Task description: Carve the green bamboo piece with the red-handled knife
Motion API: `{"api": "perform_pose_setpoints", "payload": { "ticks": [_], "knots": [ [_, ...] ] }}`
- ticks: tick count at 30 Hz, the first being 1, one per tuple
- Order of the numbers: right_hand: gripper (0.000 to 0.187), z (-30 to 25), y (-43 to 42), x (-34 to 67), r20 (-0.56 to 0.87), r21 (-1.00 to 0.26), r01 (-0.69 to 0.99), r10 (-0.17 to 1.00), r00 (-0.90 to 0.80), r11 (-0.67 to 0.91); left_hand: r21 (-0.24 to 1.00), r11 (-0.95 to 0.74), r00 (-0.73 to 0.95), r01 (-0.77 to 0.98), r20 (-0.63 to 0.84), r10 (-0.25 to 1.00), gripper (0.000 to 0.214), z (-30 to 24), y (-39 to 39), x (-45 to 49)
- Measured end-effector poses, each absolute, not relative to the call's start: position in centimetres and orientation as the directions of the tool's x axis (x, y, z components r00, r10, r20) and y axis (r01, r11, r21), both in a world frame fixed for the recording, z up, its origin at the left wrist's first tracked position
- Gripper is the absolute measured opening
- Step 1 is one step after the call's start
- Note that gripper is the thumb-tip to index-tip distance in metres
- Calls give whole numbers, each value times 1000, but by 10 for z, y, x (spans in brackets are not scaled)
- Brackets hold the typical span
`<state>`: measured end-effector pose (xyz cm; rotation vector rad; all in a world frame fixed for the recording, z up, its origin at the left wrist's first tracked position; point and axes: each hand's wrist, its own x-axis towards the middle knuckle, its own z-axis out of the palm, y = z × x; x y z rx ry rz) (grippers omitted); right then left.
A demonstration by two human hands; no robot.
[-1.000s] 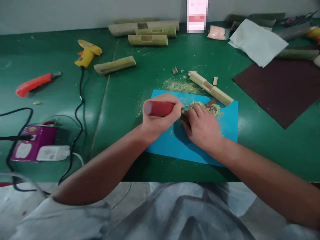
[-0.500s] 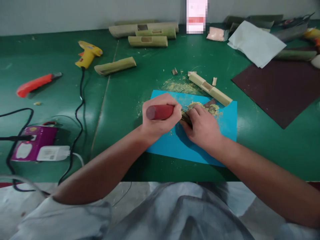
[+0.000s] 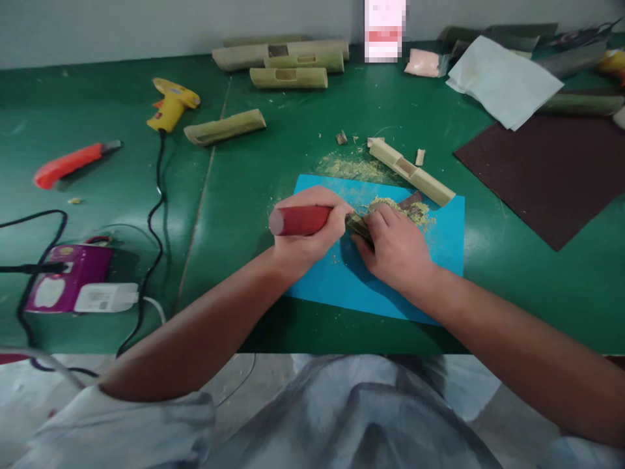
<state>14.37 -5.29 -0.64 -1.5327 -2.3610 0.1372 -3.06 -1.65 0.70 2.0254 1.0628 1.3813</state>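
Observation:
My left hand [image 3: 310,221] is wrapped around the thick red handle of a tool [image 3: 299,221]. The tool's working end is hidden, so its kind cannot be told. Just to the right, my right hand [image 3: 398,241] presses its bent fingers on a short greenish-brown bamboo piece [image 3: 360,227], mostly covered by the fingers. Both hands are over a blue sheet [image 3: 371,296]. Pale shavings [image 3: 424,218] lie heaped beyond my right fingers, with a brown strip [image 3: 411,200] among them. A bamboo length with a cut slot [image 3: 430,184] rests across the sheet's far edge.
Several bamboo tubes [image 3: 305,78] lie along the wall. On the left are a yellow glue gun [image 3: 170,107], an orange-red cutter [image 3: 71,164] and a purple power block [image 3: 66,277] with cables. A white sheet [image 3: 502,81] and dark brown sheet [image 3: 547,182] lie right.
My left hand has drawn back to the left with the red-handled tool, so more of the bamboo piece shows between the hands. My right hand stays in nearly the same place.

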Motion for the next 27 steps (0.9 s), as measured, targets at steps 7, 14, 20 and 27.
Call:
{"api": "perform_pose_setpoints", "payload": {
  "ticks": [7,14,20,27],
  "knots": [
    [21,-7,-53,143,200,-237,877,904,-377,418,737,-599,140,314,588,797,20,10,-9,-21],
    [21,-10,-54,144,241,-247,867,894,-378,433,752,-595,145,284,580,802,19,13,-2,-17],
    [23,-8,-53,144,239,-263,874,906,-351,408,691,-629,196,356,602,774,17,15,-14,-19],
    [21,-8,-55,143,226,-255,877,907,-355,407,719,-586,193,374,557,807,15,18,-19,-27]
  ]
}}
